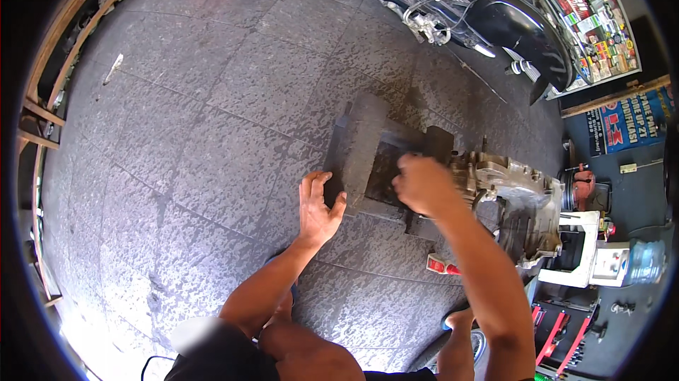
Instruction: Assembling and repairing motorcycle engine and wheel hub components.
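A dark, worn metal frame or stand (364,154) with a flat top bar is in front of me on the tiled floor. My left hand (320,210) is at its near left edge, thumb and fingers apart and curved, holding nothing I can see. My right hand (426,186) is over the frame's right part, fingers curled closed and smeared by motion. Whatever it grips, if anything, is hidden. Right beside that hand lies a grey metal engine case (523,190) with fins on its near end, reaching off to the right.
A small red and white object (442,265) lies under my right forearm. A partly stripped motorcycle (509,27) stands at the far right. Along the right are a white stand (581,250), a blue water jug (645,264) and red racks (559,335). A wooden frame (53,77) lines the left.
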### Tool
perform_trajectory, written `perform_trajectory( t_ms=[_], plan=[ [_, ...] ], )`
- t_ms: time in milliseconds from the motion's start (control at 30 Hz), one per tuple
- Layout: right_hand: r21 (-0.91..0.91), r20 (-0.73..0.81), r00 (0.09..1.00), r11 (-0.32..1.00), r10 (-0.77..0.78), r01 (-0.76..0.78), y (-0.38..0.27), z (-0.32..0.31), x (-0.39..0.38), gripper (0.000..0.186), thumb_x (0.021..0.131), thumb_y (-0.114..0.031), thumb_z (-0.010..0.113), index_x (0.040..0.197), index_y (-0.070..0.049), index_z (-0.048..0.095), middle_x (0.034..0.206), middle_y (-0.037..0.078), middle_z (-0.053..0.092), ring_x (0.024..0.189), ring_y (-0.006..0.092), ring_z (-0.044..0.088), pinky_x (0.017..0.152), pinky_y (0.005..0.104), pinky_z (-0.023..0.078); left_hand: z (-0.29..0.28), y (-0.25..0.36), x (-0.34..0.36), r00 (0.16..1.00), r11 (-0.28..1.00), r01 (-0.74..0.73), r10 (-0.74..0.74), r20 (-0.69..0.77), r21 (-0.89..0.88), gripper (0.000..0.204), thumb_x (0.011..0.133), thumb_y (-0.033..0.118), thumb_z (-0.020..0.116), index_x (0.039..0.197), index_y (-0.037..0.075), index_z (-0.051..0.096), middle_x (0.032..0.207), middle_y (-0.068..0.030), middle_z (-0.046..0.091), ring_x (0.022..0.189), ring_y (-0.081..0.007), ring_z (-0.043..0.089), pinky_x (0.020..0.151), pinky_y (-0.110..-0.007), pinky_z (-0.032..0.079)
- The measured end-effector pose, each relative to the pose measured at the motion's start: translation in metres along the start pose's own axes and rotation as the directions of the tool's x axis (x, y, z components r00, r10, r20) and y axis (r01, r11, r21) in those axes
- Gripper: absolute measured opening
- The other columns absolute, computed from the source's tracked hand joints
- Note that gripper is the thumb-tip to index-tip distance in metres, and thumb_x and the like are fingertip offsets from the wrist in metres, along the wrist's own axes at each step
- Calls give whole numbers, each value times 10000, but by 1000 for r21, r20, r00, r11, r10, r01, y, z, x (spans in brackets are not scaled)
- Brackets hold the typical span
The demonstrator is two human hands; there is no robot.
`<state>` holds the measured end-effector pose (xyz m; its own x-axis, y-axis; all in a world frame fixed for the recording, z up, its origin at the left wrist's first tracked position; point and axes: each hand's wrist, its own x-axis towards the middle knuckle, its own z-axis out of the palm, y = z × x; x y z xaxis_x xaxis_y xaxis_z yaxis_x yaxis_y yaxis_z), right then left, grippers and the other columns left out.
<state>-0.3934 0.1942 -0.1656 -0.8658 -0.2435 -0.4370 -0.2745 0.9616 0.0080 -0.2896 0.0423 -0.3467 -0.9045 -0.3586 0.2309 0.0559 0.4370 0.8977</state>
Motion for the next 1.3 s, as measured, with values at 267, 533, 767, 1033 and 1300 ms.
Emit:
perform_trajectory(
  t_ms=[267,533,767,1033,1300],
  plan=[
    [-625,316,926,780,208,38,-6,68,47,326,882,-263,698,1189,-158,726,1200,56,707,1173,241,626,922,452,369,7,8,16,987,998,33,-40,158,51,759,752,207,807,1364,-7,411,1307,-219,476,1165,-414,489,1003,-502,415],
    [-636,241,970,762,44,123,25,82,47,211,895,-178,601,1010,-133,772,1005,63,745,990,249,706,938,461,378,4,22,28,928,971,174,-217,303,161,951,744,343,825,1460,-13,310,1375,-262,467,1258,-433,482,1072,-507,385],
    [-588,182,980,791,-77,171,40,76,41,138,840,-168,621,853,-136,755,896,73,735,881,270,727,878,470,432,-1,21,33,897,961,222,-267,351,164,1038,724,402,840,1483,-25,276,1335,-286,523,1263,-425,503,1101,-492,366],
    [-560,153,980,805,-131,195,50,48,27,155,801,-144,642,924,-52,662,857,145,732,829,291,731,818,443,484,3,31,31,891,925,121,-261,372,360,1156,691,441,867,1511,-26,200,1415,-299,420,1298,-450,447,1142,-579,281],
    [-626,198,971,746,-132,229,59,29,14,277,786,-149,694,1030,-28,645,837,120,736,831,277,737,866,422,494,5,35,26,856,917,143,-304,418,373,1139,676,287,863,1549,42,174,1469,-328,316,1329,-479,395,1118,-561,350]
  ],
)
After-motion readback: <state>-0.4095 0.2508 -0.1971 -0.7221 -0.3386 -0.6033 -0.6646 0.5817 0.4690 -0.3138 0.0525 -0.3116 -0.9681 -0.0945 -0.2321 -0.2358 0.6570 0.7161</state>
